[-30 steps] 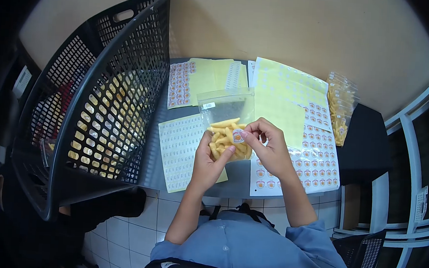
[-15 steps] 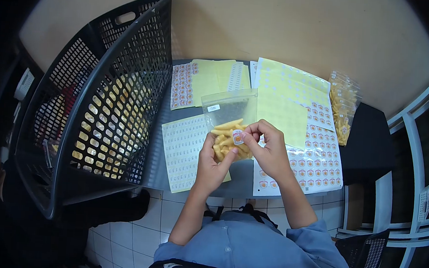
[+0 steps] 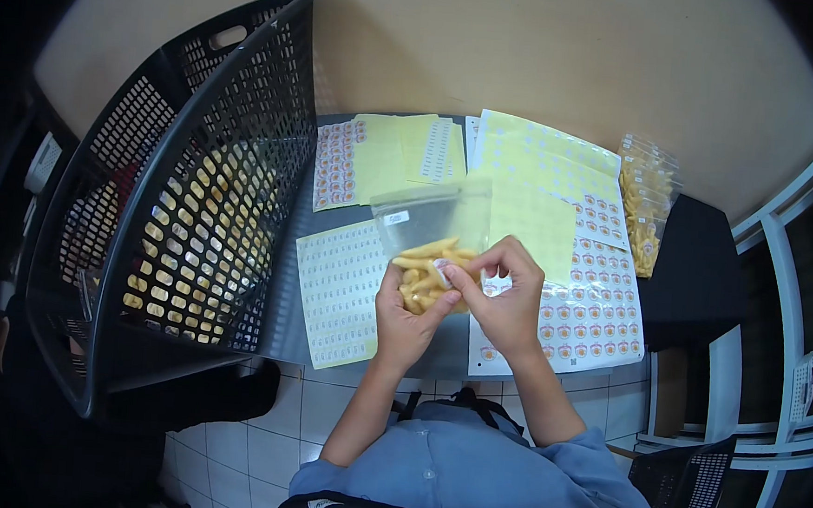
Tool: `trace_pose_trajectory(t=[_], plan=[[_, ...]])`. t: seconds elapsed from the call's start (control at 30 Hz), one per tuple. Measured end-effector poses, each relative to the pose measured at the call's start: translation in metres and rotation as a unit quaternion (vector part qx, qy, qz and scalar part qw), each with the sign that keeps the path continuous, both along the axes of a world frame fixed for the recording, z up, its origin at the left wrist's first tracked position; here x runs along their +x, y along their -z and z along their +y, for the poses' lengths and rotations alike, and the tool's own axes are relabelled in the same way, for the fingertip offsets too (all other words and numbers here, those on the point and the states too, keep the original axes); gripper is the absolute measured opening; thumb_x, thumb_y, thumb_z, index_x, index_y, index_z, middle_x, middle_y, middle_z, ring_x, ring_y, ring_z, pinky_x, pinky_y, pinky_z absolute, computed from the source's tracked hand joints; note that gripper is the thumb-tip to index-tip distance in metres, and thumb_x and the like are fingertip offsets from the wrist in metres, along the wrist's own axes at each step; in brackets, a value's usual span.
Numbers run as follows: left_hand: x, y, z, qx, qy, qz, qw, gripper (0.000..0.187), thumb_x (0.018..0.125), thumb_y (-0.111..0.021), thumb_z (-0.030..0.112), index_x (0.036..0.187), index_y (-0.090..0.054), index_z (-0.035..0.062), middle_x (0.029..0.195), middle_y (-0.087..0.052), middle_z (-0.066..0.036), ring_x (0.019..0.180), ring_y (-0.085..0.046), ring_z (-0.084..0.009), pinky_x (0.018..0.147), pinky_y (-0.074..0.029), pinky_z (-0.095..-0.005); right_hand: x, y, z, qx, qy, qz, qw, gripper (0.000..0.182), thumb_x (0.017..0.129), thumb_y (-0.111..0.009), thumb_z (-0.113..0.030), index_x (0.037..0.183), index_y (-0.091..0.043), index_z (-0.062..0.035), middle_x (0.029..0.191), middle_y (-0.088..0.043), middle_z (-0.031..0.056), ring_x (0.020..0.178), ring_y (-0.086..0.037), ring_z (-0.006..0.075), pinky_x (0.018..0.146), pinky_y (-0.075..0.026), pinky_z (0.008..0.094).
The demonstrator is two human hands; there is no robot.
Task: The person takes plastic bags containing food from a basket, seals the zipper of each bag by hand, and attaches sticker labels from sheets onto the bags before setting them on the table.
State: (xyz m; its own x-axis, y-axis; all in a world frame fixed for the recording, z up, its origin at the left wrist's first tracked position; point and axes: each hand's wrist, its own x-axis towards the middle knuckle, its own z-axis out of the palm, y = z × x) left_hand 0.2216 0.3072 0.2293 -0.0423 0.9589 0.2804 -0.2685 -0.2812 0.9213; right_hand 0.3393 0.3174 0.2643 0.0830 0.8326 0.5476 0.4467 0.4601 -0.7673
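A clear zip bag (image 3: 429,220) of yellow finger-shaped pieces, with a small white label near its top, is held over the table. My left hand (image 3: 406,321) grips its lower left side, thumb across the front. My right hand (image 3: 508,293) pinches a small round sticker (image 3: 442,273) against the bag's front; the sticker is tilted and partly covered by the fingers. Beneath and around the bag lie a sheet of small labels (image 3: 334,291), a sheet of round orange-and-white stickers (image 3: 589,312) and mostly bare yellow backing sheets (image 3: 530,215).
A large black perforated basket (image 3: 195,204) with yellow-filled packs stands at the left. Several filled bags (image 3: 647,208) lie at the table's back right, beside a black surface (image 3: 694,262). A beige wall rises behind. A dark-clothed person is partly visible at far left.
The sticker has turned, and its printed face shows less. My right thumb and fingers have shifted slightly on it. The whole view has moved a little.
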Motion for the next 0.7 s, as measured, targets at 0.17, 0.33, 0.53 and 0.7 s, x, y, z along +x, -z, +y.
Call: trace_pose_trajectory(t=[0.17,0.33,0.53,0.7], plan=[[0.011,-0.004,-0.001,0.003,0.019,-0.037,0.999,0.042,0.069,-0.063,0.001,0.105,-0.041,-0.0029,0.098,-0.052,-0.011,0.088,-0.054,-0.0148,0.074,-0.047,-0.0248,0.007,0.015,0.001,-0.027,-0.064,0.230,0.971,0.039,0.062,-0.070,-0.003,0.088,-0.040,-0.0039,0.086,-0.046,0.0062,0.069,-0.052,0.0112,0.059,-0.041,0.0217],[0.028,-0.006,0.002,0.034,0.035,-0.009,0.999,0.042,0.070,-0.062,0.000,0.106,-0.041,-0.0043,0.099,-0.052,-0.012,0.090,-0.054,-0.0153,0.075,-0.046,-0.0253,0.020,0.012,-0.005,-0.069,-0.090,0.287,0.951,0.047,0.063,-0.067,0.003,0.097,-0.034,-0.0023,0.092,-0.042,0.0092,0.078,-0.054,0.0138,0.066,-0.044,0.0219],[0.051,-0.008,0.005,0.009,0.042,0.000,0.999,0.033,0.079,-0.051,0.006,0.108,-0.040,-0.0052,0.102,-0.052,-0.012,0.091,-0.052,-0.0140,0.077,-0.043,-0.0245,0.043,0.014,-0.005,-0.009,-0.059,0.294,0.954,0.048,0.063,-0.065,0.006,0.099,-0.034,-0.0012,0.098,-0.039,0.0111,0.076,-0.054,0.0131,0.067,-0.044,0.0217],[0.072,-0.008,0.008,-0.002,0.035,-0.013,0.999,0.027,0.082,-0.045,0.007,0.106,-0.043,-0.0040,0.098,-0.053,-0.010,0.090,-0.051,-0.0117,0.075,-0.043,-0.0234,0.060,0.014,-0.004,0.002,-0.072,0.346,0.935,0.049,0.064,-0.063,0.008,0.100,-0.032,-0.0007,0.100,-0.038,0.0111,0.073,-0.052,0.0123,0.067,-0.044,0.0216]])
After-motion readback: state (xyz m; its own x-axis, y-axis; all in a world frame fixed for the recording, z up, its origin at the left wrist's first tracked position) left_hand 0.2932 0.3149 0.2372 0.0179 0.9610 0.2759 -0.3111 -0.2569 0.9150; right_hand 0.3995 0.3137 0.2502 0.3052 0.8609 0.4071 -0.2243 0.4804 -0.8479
